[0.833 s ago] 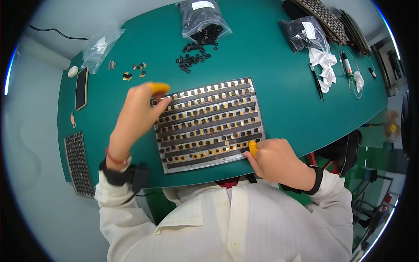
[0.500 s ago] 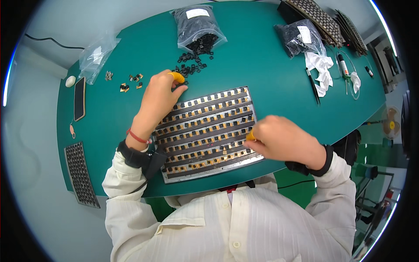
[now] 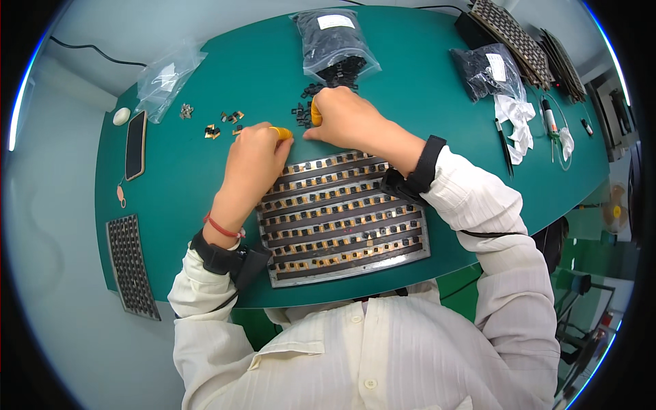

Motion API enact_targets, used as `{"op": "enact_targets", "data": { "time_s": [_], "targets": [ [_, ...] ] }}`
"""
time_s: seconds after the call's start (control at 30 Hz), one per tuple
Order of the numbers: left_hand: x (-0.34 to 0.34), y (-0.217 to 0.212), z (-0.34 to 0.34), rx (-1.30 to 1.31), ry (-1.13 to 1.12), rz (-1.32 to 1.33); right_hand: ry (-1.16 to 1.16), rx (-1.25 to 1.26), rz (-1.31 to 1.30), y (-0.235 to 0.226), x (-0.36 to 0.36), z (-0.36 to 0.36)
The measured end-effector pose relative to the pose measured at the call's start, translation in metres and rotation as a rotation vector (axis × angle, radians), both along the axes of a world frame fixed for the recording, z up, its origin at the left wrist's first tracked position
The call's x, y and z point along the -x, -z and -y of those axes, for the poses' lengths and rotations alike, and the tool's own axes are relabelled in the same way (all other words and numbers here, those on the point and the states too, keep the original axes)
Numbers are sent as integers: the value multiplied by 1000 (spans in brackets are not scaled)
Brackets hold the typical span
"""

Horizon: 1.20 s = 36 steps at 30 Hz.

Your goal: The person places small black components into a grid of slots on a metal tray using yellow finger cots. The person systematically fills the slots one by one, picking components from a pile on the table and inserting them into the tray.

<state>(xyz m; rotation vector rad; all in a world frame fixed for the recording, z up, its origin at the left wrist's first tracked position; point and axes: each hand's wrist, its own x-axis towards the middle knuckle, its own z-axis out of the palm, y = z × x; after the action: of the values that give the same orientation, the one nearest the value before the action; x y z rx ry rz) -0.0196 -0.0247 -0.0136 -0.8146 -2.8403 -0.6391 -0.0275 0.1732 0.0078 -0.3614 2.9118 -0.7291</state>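
A metal tray (image 3: 355, 268) lies before me, with rows of small black parts on gold-coloured pieces between dark strips. Beyond its far left corner is my left hand (image 3: 254, 156), thumb and finger drawn together; a yellow finger cot covers one fingertip. Whatever it pinches, if anything, is hidden. My right hand (image 3: 350, 121), also wearing a yellow cot, reaches across the tray to the near edge of a loose pile of small black parts (image 3: 301, 113). Its fingers are closed, and I cannot see what is in them. The pile spills from an open clear bag (image 3: 331, 42).
Left of my hands lie small gold-and-black pieces (image 3: 212, 131), silver bits (image 3: 186, 111), a phone (image 3: 135, 145) and an empty-looking bag (image 3: 166, 82). A second filled tray (image 3: 132, 266) sits at the left edge. To the right are another bag (image 3: 486, 72), crumpled tissue (image 3: 516, 126), tweezers (image 3: 504, 147) and stacked trays (image 3: 512, 37).
My right hand has left the tray's right side and moved up and left to the black pile. My left hand stays near the tray's far left corner. The whole view has shifted slightly.
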Motion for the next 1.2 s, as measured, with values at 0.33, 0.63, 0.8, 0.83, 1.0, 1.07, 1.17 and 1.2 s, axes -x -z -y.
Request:
{"op": "enact_targets", "data": {
  "time_s": [0.33,0.63,0.8,0.83,1.0,1.07,1.17,1.2],
  "targets": [
    [-2,-5,16,-238,-43,195,-109,80,19,-1,-16,-8],
    [-3,-7,-5,-72,-125,216,-62,71,-3,-9,-14,-27],
    [-7,-11,-2,-91,-115,225,-99,108,21,-2,-17,-15],
    [-10,-13,0,-104,-110,247,-100,108,8,3,-17,-13],
    [-54,-35,22,-156,-7,261,-149,99,-84,11,-14,-12],
    [-77,-43,33,-155,39,291,-155,64,-75,11,-13,-10],
    [-112,-44,44,-74,130,334,-186,44,-52,-2,-21,-10],
    [-121,-43,47,-71,149,363,-182,66,-89,-6,-27,-11]
  ]
}}
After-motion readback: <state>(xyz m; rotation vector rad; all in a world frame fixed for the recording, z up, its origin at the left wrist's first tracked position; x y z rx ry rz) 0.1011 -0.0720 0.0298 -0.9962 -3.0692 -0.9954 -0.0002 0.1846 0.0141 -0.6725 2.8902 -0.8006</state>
